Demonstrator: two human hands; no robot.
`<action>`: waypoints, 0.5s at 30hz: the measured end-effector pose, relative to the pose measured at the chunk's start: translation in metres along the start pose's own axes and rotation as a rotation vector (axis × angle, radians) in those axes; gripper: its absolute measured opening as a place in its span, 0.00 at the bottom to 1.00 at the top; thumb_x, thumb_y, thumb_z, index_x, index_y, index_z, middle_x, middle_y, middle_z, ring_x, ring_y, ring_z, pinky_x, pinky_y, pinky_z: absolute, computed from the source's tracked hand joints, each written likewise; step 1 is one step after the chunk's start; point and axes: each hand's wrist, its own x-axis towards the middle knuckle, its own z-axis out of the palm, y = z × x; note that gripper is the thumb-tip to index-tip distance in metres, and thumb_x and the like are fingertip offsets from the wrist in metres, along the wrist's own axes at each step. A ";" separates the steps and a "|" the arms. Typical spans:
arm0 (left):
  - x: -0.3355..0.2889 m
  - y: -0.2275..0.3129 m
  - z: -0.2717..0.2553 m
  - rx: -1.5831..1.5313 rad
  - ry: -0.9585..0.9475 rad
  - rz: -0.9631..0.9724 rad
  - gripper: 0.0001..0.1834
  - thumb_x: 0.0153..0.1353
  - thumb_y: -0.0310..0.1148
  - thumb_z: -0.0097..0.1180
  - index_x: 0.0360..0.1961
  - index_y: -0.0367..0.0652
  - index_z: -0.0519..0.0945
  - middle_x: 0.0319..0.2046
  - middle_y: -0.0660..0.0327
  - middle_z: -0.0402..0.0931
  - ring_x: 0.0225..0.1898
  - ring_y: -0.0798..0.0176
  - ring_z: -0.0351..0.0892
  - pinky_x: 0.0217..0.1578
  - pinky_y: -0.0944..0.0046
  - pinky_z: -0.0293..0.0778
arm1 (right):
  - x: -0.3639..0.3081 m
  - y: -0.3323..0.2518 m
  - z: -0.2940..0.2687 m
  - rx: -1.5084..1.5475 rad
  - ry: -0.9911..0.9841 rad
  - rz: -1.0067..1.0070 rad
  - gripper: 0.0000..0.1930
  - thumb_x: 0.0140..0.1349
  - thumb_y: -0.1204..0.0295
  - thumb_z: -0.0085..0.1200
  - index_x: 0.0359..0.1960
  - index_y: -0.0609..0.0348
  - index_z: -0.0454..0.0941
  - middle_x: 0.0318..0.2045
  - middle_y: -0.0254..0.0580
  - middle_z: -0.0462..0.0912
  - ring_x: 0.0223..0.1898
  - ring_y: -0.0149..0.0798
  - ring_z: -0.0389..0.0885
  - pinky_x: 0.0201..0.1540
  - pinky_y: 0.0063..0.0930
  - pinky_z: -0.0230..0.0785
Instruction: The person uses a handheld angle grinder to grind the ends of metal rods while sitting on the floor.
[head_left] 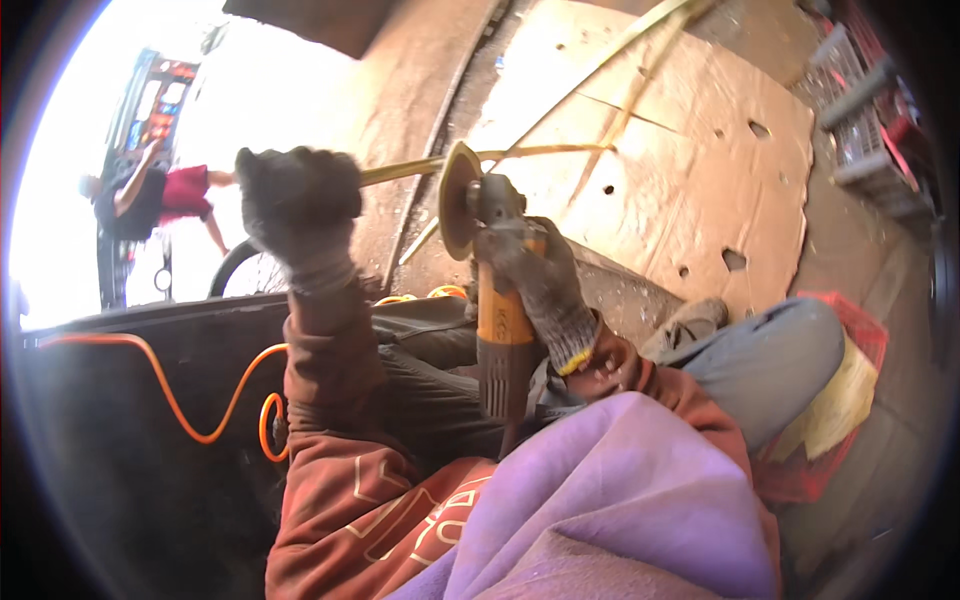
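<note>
We see a big brown board (700,150) with holes in it filling the upper right of the frame. A dark metal rail (440,130) runs down beside it in the upper middle. An orange cord (190,415) loops over a dark surface (120,480) at the lower left. A red crate (850,400) with yellow cloth in it sits at the right edge, and grey crates (860,130) are in the upper right corner. A purple cloth (620,500) covers the lower middle and hides part of our arm. In the bright upper left, another person in a red top (180,190) leans on a tall box with coloured panels (150,110)

Our right hand (545,285), in a grey glove, has its fingers wrapped tight round the orange and dark grinder (500,320) in the middle of the frame. The round disc (455,200) of the grinder is at the top, touching a thin yellow strip (520,153) that runs across the board. Our left hand (295,200), in a dark glove, is up at the middle left, closed in a fist. The strip's end seems to reach it, but we cannot tell if the hand holds it

The grinder has a dark mark on its orange side
</note>
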 end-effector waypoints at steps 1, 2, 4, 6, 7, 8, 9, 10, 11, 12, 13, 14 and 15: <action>0.002 -0.001 0.016 0.011 -0.040 0.008 0.29 0.76 0.48 0.29 0.18 0.48 0.68 0.09 0.64 0.58 0.07 0.62 0.52 0.10 0.61 0.56 | -0.001 -0.003 0.005 0.037 -0.094 -0.074 0.16 0.63 0.67 0.61 0.47 0.66 0.77 0.36 0.42 0.83 0.32 0.31 0.81 0.36 0.24 0.75; 0.008 0.000 0.008 0.150 -0.224 0.047 0.28 0.77 0.47 0.28 0.20 0.47 0.67 0.09 0.63 0.57 0.07 0.61 0.54 0.09 0.61 0.58 | -0.008 -0.024 0.021 0.028 0.000 -0.050 0.17 0.63 0.66 0.61 0.47 0.64 0.77 0.36 0.40 0.82 0.31 0.31 0.79 0.37 0.26 0.75; 0.009 -0.002 0.023 0.209 -0.013 0.071 0.32 0.76 0.48 0.30 0.13 0.48 0.65 0.08 0.64 0.55 0.07 0.64 0.51 0.10 0.62 0.56 | -0.002 -0.012 0.009 0.045 -0.007 -0.073 0.16 0.63 0.66 0.61 0.47 0.64 0.77 0.36 0.39 0.82 0.31 0.30 0.79 0.36 0.25 0.75; 0.006 0.013 0.001 0.140 -0.030 0.052 0.25 0.76 0.48 0.36 0.24 0.44 0.69 0.11 0.60 0.62 0.08 0.58 0.62 0.11 0.58 0.65 | 0.007 -0.005 0.010 0.049 0.073 -0.048 0.14 0.64 0.67 0.60 0.45 0.64 0.78 0.33 0.37 0.82 0.28 0.30 0.78 0.33 0.24 0.74; -0.001 0.016 -0.008 0.160 0.035 0.048 0.25 0.75 0.49 0.37 0.25 0.44 0.69 0.11 0.59 0.63 0.09 0.58 0.63 0.11 0.58 0.65 | 0.012 0.002 0.011 0.030 0.123 -0.018 0.12 0.65 0.69 0.59 0.44 0.64 0.78 0.29 0.37 0.81 0.25 0.29 0.78 0.30 0.24 0.74; 0.002 0.005 -0.003 0.162 0.038 0.079 0.26 0.75 0.50 0.37 0.24 0.44 0.70 0.11 0.59 0.64 0.09 0.58 0.64 0.12 0.58 0.66 | 0.017 0.001 -0.006 -0.011 0.083 -0.078 0.11 0.65 0.68 0.59 0.43 0.63 0.78 0.28 0.36 0.80 0.25 0.28 0.77 0.29 0.23 0.73; 0.007 -0.007 0.002 0.169 0.040 0.101 0.26 0.75 0.50 0.37 0.23 0.44 0.70 0.11 0.59 0.64 0.10 0.57 0.65 0.12 0.58 0.66 | 0.019 0.002 -0.023 -0.043 0.049 -0.136 0.11 0.65 0.68 0.58 0.43 0.62 0.78 0.26 0.34 0.79 0.24 0.28 0.75 0.28 0.22 0.71; 0.009 -0.008 -0.003 0.134 -0.057 0.060 0.26 0.75 0.50 0.37 0.22 0.44 0.69 0.12 0.58 0.65 0.11 0.57 0.67 0.13 0.57 0.68 | 0.015 0.001 -0.020 -0.044 0.066 -0.113 0.11 0.65 0.67 0.58 0.43 0.62 0.77 0.24 0.33 0.77 0.23 0.27 0.73 0.27 0.21 0.68; 0.008 -0.016 0.005 0.146 0.051 0.080 0.25 0.75 0.49 0.38 0.25 0.43 0.69 0.12 0.57 0.65 0.11 0.56 0.68 0.12 0.58 0.68 | 0.009 -0.003 -0.017 -0.042 0.049 -0.135 0.11 0.65 0.67 0.58 0.43 0.62 0.77 0.24 0.33 0.77 0.23 0.27 0.73 0.27 0.21 0.68; 0.013 -0.018 0.012 0.134 -0.016 0.078 0.23 0.75 0.48 0.39 0.26 0.43 0.69 0.12 0.57 0.65 0.11 0.56 0.68 0.12 0.59 0.68 | 0.005 -0.009 -0.014 0.012 0.030 -0.142 0.12 0.65 0.67 0.58 0.44 0.62 0.76 0.24 0.33 0.78 0.23 0.27 0.74 0.28 0.21 0.69; 0.013 -0.018 0.017 0.129 -0.073 0.071 0.21 0.75 0.46 0.40 0.28 0.42 0.69 0.13 0.56 0.66 0.11 0.56 0.69 0.12 0.59 0.68 | 0.001 -0.011 -0.010 0.067 0.009 -0.136 0.12 0.65 0.67 0.57 0.44 0.62 0.76 0.25 0.33 0.78 0.24 0.27 0.74 0.28 0.21 0.70; 0.006 -0.016 0.016 0.187 -0.003 0.072 0.26 0.75 0.49 0.37 0.23 0.43 0.69 0.11 0.57 0.64 0.09 0.56 0.65 0.12 0.59 0.66 | -0.002 -0.005 0.000 0.085 -0.013 -0.113 0.12 0.65 0.67 0.57 0.44 0.62 0.76 0.25 0.33 0.78 0.24 0.27 0.74 0.28 0.21 0.70; 0.000 -0.010 0.017 0.243 0.062 0.071 0.31 0.76 0.52 0.34 0.18 0.44 0.70 0.08 0.58 0.63 0.07 0.57 0.61 0.11 0.58 0.65 | -0.005 -0.001 0.011 0.050 -0.004 -0.114 0.13 0.65 0.67 0.58 0.45 0.62 0.75 0.26 0.34 0.79 0.24 0.27 0.75 0.29 0.20 0.69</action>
